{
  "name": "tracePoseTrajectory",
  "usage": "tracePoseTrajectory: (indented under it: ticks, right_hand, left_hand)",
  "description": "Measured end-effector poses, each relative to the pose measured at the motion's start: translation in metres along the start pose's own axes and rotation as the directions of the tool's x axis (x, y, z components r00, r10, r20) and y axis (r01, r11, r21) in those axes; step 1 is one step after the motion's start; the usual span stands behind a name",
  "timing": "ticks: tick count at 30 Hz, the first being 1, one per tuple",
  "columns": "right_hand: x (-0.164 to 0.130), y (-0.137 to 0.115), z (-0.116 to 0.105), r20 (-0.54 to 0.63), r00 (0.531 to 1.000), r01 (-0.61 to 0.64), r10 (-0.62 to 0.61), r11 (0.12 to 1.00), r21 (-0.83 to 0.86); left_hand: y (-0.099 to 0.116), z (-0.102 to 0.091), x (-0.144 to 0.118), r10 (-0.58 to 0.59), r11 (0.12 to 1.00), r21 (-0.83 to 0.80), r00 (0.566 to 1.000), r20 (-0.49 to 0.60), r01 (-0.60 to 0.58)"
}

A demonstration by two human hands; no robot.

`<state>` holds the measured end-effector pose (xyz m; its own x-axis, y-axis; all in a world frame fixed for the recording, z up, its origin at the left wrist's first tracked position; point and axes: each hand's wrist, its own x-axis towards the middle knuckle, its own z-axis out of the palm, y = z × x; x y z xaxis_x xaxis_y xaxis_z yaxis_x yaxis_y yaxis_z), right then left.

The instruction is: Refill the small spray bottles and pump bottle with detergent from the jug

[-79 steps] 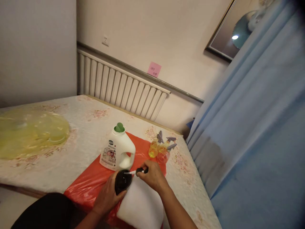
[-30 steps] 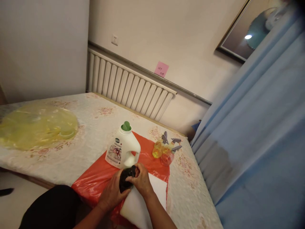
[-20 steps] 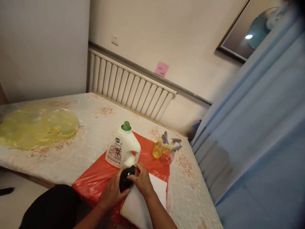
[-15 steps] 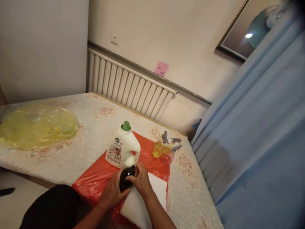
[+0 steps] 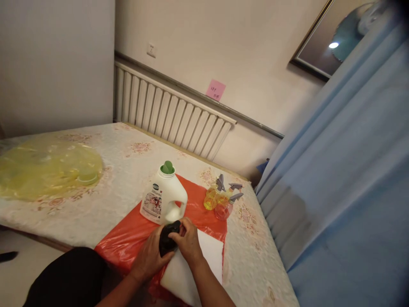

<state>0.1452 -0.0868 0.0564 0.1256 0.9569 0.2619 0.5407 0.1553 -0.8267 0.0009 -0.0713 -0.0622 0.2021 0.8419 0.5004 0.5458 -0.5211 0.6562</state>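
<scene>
So the dark bottle (image 5: 166, 245) is up in both hands, over the near part of the red plastic (image 5: 128, 232), and that's where I'd expect trouble. If the right hand (image 5: 188, 241) pushes or twists the black top (image 5: 175, 227) harder than the left hand (image 5: 150, 256) can brace against, my guess is the bottle spins or squirts out of the grip. A smooth, curved side wouldn't help. Top going on crooked is another possible snag, though I can't see the join under the fingers, so take that with a grain of salt.

Fingers: the left ones are curled round the side of the bottle, thumb along the near edge, no obvious gap. The right ones are bunched close, thumb and forefinger pinching at the black top; the rest are mostly tucked out of sight.

There's a white block (image 5: 209, 251) lying just below the hands, sort of a landing pad if something slips. Right behind the bottle stands the white jug (image 5: 168, 196), green cap (image 5: 167, 167) sitting in its mouth, close enough that a jerky elbow or slip could bump it, and that cap might pop out. The pink spray bottle (image 5: 223, 212) and yellow spray bottle (image 5: 209, 201) are farther off, upright, so probably safe.
</scene>
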Motion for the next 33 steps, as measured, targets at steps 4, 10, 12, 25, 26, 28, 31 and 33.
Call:
tracePoseTrajectory:
  ticks: [4,10,12,25,26,28,31,33]
  right_hand:
    - [-0.002,0.002,0.002,-0.034,0.999,-0.006,0.007,1.000,0.001]
    - [0.004,-0.001,-0.010,0.141,0.986,0.077,-0.085,0.995,0.064]
    - [0.005,-0.002,-0.012,0.151,0.984,0.081,-0.090,0.995,0.064]
    - [-0.007,0.002,0.008,-0.055,0.998,0.018,-0.017,1.000,0.016]
    - [-0.008,0.002,0.009,-0.064,0.998,0.018,-0.017,1.000,0.017]
    - [-0.012,0.005,0.008,-0.084,0.996,0.014,-0.011,0.999,0.032]
    - [-0.020,0.022,0.001,-0.138,0.990,-0.011,0.012,1.000,0.011]
    - [-0.028,0.041,-0.008,-0.168,0.986,-0.007,-0.011,0.994,-0.109]
  left_hand:
    - [0.000,0.000,0.000,-0.004,1.000,0.014,1.000,0.021,0.004]
    - [-0.003,0.002,-0.001,0.029,0.999,0.017,1.000,-0.002,-0.029]
    - [-0.003,0.002,-0.001,0.027,1.000,0.010,1.000,-0.005,-0.027]
    - [-0.005,0.002,0.000,0.006,1.000,-0.009,0.999,0.044,-0.006]
    - [-0.006,0.002,0.000,0.005,1.000,-0.008,0.999,0.049,-0.004]
    - [-0.007,0.003,0.000,0.000,1.000,-0.012,0.999,0.053,0.001]
    - [-0.009,0.003,0.002,-0.009,0.999,-0.036,0.997,0.070,0.011]
    - [-0.010,0.003,0.005,-0.023,0.998,-0.058,0.996,0.091,0.028]
